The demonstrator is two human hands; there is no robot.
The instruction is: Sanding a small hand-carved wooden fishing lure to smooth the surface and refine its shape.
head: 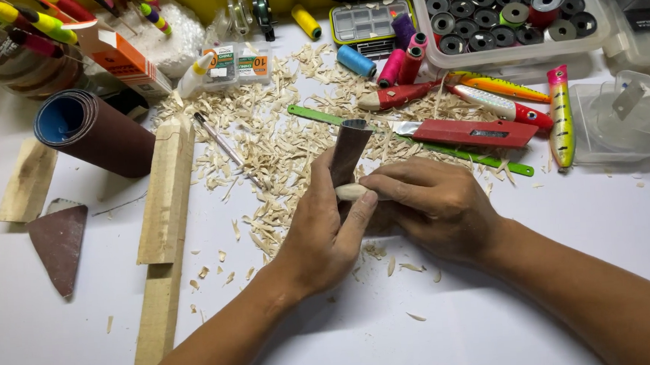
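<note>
My left hand (327, 235) grips a rolled strip of dark brown sandpaper (350, 149) that stands up from its fingers, and its thumb presses on a small pale carved wood piece (351, 192). My right hand (431, 202) lies against it from the right, fingers closed around the same wood piece, most of which is hidden under the fingers. Both hands rest on the white table (424, 327) just in front of a heap of wood shavings (277, 144).
Long wood blocks (166, 192) lie at left beside a big sandpaper roll (92, 129) and a sandpaper scrap (59, 244). Behind the hands: a red utility knife (472, 132), a green strip (481, 158), painted fishing lures (560, 115), thread spools (400, 65), and a clear bin of black spools (506, 13).
</note>
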